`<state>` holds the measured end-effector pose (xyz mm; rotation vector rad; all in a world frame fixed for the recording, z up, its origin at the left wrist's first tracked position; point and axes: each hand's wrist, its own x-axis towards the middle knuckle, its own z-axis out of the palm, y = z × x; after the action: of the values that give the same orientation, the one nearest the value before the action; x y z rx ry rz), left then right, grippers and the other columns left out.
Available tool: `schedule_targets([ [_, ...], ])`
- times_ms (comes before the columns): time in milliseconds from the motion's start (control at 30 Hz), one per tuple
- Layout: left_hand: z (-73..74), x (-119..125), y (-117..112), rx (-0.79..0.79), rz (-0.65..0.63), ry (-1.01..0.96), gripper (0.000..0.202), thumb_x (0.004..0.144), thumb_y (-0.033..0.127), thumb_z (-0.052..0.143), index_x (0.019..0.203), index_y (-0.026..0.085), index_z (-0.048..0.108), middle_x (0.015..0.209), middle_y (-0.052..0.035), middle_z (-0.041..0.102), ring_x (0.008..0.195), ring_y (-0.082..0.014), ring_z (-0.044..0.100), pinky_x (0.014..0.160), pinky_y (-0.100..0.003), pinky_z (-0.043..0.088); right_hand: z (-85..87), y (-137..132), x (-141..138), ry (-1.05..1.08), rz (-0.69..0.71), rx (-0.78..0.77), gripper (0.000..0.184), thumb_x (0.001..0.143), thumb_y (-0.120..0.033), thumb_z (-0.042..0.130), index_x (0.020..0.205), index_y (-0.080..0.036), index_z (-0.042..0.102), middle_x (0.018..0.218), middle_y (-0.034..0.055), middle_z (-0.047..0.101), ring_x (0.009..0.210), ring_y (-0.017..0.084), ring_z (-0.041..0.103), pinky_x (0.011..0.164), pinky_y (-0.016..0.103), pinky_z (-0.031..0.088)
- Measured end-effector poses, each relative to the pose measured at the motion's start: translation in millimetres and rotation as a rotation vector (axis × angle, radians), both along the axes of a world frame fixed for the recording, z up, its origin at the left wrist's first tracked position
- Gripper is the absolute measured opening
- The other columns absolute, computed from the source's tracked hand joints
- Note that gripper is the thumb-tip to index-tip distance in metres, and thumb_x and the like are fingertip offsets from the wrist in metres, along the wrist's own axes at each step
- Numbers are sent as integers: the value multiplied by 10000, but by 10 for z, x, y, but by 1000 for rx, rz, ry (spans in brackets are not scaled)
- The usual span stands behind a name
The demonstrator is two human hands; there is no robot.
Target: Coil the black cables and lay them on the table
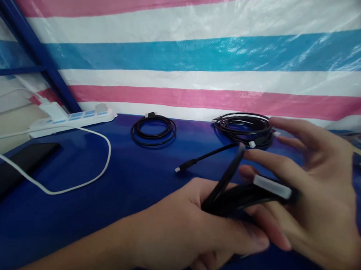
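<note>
Blurred near cable (pixel 230 198), partly hidden.
Our left hand (pixel 187 225) grips it; our right hand (pixel 315 176) spreads its fingers, its hold we cannot tell.

The bundled black cable (pixel 232 197) is partly covered by the bare left hand (pixel 184 227); the bare right hand (pixel 321 178) is blurred.

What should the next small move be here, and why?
Probably, the right hand should draw the loose plug end in toward the bundled black cable: the left hand grips the bundle, while that end sticks out, away from both hands.
</note>
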<state>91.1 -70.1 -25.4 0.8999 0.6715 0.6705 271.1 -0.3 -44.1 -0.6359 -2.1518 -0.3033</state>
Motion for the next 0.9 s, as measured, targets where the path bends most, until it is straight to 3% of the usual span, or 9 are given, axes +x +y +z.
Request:
schedule_targets([
  [67, 36, -14, -17, 28, -87, 56, 130, 805, 264, 630, 867, 150, 626, 465, 83, 336, 401, -22, 283, 390, -153, 212, 1, -26, 0, 28, 160, -145, 162, 850, -178, 503, 1004, -229, 492, 1367, 64, 443, 1372, 257, 321, 1111, 374, 315],
  [133, 80, -20, -30, 76, -136, 127, 164, 804, 284, 631, 878, 138, 643, 492, 71, 357, 437, -27, 317, 418, -159, 235, -7, -67, -17, 134, 307, -379, 125, 869, -183, 487, 961, -250, 434, 1122, 18, 610, 1233, 200, 510, 1117, 352, 336],
  [233, 124, -24, -28, 283, 41, 242, 87, 820, 209, 589, 829, 142, 643, 616, 46, 482, 549, -24, 418, 513, -138, 323, -1, -125, -65, 376, 362, -737, 177, 878, -219, 533, 937, -279, 377, 813, -48, 621, 750, 111, 656, 794, 246, 543],
  [300, 119, -40, 0, 459, 254, 317, 83, 824, 156, 553, 790, 153, 629, 688, 46, 558, 598, -22, 465, 563, -129, 355, 28, -140, -97, 383, 377, -1008, 205, 864, -270, 574, 963, -285, 395, 688, -57, 589, 552, 83, 585, 497, 157, 469],
  [367, 82, -67, 48, 577, 404, 414, 81, 813, 146, 552, 762, 163, 614, 620, 65, 552, 522, -17, 450, 515, -134, 337, 65, -136, -121, 284, 408, -1323, 206, 846, -348, 602, 949, -246, 456, 528, -63, 499, 422, 61, 470, 396, 132, 357],
  [533, -73, -95, 180, 543, 440, 518, 78, 797, 226, 597, 752, 163, 590, 449, 85, 444, 380, -31, 399, 403, -154, 274, 104, -104, -136, 365, 367, -1906, 335, 762, -478, 668, 785, -176, 523, 415, -106, 252, 340, -5, 142, 326, 127, 205],
  [667, -131, -58, 251, 428, 423, 320, 217, 818, 361, 611, 773, 151, 582, 470, 65, 472, 460, -51, 482, 505, -156, 384, 130, -100, -132, 569, 286, -1886, 359, 718, -376, 710, 639, -168, 428, 438, -99, 219, 329, -5, 152, 306, 128, 176],
  [767, -160, -40, 306, 347, 534, 73, 389, 892, 495, 440, 864, 146, 609, 663, 2, 595, 665, -95, 588, 656, -202, 469, 206, -68, -106, 791, 286, -1760, 168, 733, -306, 667, 783, -183, 564, 462, -93, 213, 337, 6, 153, 309, 140, 210],
  [900, -265, -21, 370, 252, 481, 28, 200, 841, 236, 529, 994, 157, 631, 837, -32, 677, 811, -121, 634, 747, -225, 481, 307, 17, -26, 1012, 370, -1600, 121, 768, -246, 625, 879, -204, 608, 505, -84, 122, 372, 16, 89, 322, 138, 185],
])
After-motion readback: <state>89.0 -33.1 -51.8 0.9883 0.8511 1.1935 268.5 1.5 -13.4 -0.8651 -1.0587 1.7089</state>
